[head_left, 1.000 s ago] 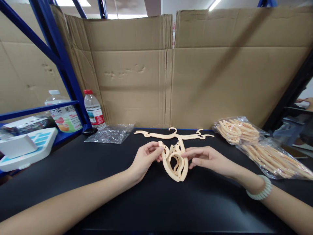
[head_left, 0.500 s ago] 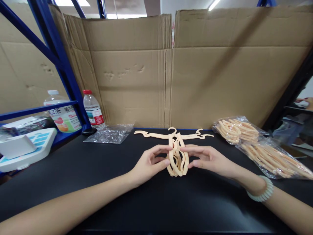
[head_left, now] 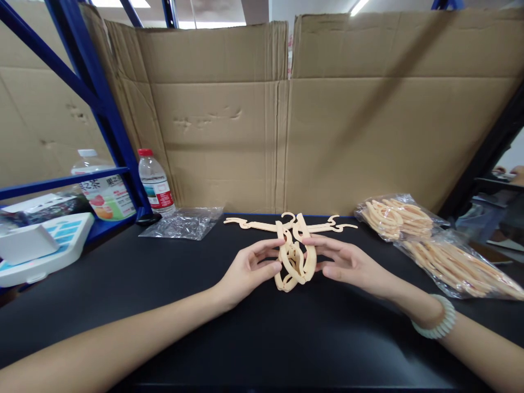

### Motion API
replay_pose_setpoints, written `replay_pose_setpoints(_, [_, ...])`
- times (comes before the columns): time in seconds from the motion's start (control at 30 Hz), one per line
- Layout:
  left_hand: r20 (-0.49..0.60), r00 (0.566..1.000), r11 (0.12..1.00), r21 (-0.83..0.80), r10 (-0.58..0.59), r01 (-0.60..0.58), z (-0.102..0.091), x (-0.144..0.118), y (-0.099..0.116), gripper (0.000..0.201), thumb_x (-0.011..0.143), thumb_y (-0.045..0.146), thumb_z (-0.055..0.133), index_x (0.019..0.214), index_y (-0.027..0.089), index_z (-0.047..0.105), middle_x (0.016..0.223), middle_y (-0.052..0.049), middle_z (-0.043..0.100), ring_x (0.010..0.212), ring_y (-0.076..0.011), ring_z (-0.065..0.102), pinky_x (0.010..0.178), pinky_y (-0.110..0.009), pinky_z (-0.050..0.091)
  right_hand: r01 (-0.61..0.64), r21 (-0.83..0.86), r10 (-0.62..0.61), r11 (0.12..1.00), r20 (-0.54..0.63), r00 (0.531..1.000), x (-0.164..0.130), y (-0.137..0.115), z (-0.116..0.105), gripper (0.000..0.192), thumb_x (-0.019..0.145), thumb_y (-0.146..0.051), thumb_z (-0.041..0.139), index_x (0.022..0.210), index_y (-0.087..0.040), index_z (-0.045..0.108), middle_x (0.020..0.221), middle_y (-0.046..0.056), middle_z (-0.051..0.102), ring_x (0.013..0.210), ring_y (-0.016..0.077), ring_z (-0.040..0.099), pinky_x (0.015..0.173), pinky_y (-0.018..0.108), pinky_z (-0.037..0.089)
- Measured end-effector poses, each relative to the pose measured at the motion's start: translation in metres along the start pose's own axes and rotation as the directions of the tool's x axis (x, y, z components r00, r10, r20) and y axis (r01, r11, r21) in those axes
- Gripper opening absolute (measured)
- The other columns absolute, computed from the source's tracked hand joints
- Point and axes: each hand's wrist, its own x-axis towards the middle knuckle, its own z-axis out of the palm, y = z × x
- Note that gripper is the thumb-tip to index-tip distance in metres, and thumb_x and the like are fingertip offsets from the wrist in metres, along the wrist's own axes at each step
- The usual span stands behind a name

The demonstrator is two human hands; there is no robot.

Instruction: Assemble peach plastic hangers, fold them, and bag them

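Folding clothes hangers [head_left: 305,268] in beige plastic, overlapping in a bundle, stand tilted between my two hands above the black table [head_left: 262,333]. My left hand [head_left: 254,266] grips the bundle's left side, thumb in front and fingers on the edge. On the opposite side, my right hand [head_left: 346,261] has its fingertips against the bundle's right edge, with the thumb slightly apart from it. Just behind lies an unfolded hanger [head_left: 262,226], its arms spread left and right and its hook pointing away from me. How many hangers are in the bundle I cannot tell.
Clear bags of beige hangers [head_left: 458,267] lie at the right. At the left are a crumpled clear bag [head_left: 184,225], a red-capped bottle [head_left: 155,183] and a white tray-like object [head_left: 49,256] by the blue rack [head_left: 110,125]. Cardboard [head_left: 221,120] walls the back.
The bundle's pieces have shifted: the right one has risen and spread from the left one, opening a gap at the top. Both hands stay in nearly the same place.
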Motion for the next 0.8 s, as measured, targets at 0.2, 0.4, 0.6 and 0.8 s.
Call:
replay_pose_setpoints(0.2, [0.109,0.994,0.994,0.104,0.021,-0.032,0.001,-0.003,0.004,0.045,0.082,0.021,0.066,0.125,0.020,0.054,0.132,-0.010,0.054,0.113,-0.0245,0.057,0.097,-0.041,0.046,-0.053,-0.109,0.058,0.993,0.042,0.997,-0.002,-0.005,0.001,0.046,0.086,-0.040,0.063,0.128,-0.023,0.055,0.128,0.010,0.056,0.112,0.0241,0.055,0.099,0.042,0.042])
replay_pose_setpoints(0.4, [0.196,0.980,0.952,0.292,0.032,-0.090,0.003,-0.007,0.011,0.050,0.086,0.022,0.060,0.132,0.023,0.042,0.137,-0.009,0.050,0.128,-0.0249,0.045,0.107,-0.044,0.036,-0.101,-0.155,0.109,0.983,0.043,0.993,-0.003,-0.005,-0.001,0.045,0.086,-0.043,0.063,0.127,-0.024,0.058,0.113,0.007,0.064,0.094,0.0199,0.059,0.088,0.036,0.046])
replay_pose_setpoints(0.6, [0.337,0.936,0.588,0.740,0.098,-0.328,0.001,-0.010,0.014,0.042,0.084,0.015,0.053,0.126,0.021,0.045,0.143,-0.010,0.043,0.135,-0.0238,0.034,0.111,-0.044,0.030,-0.183,-0.104,0.154,0.978,-0.239,0.959,0.000,0.007,-0.012,0.040,0.081,-0.044,0.065,0.111,-0.017,0.068,0.099,0.008,0.067,0.068,0.0125,0.054,0.064,0.027,0.046])
replay_pose_setpoints(0.8, [0.454,0.891,0.388,0.824,-0.018,-0.412,0.002,-0.010,0.015,0.033,0.088,0.015,0.044,0.120,0.018,0.051,0.133,-0.012,0.054,0.132,-0.0235,0.040,0.108,-0.040,0.037,-0.291,-0.317,0.181,0.903,-0.335,0.925,0.002,0.017,-0.022,0.044,0.082,-0.050,0.057,0.105,-0.014,0.068,0.098,0.009,0.067,0.074,0.0181,0.058,0.062,0.030,0.046])
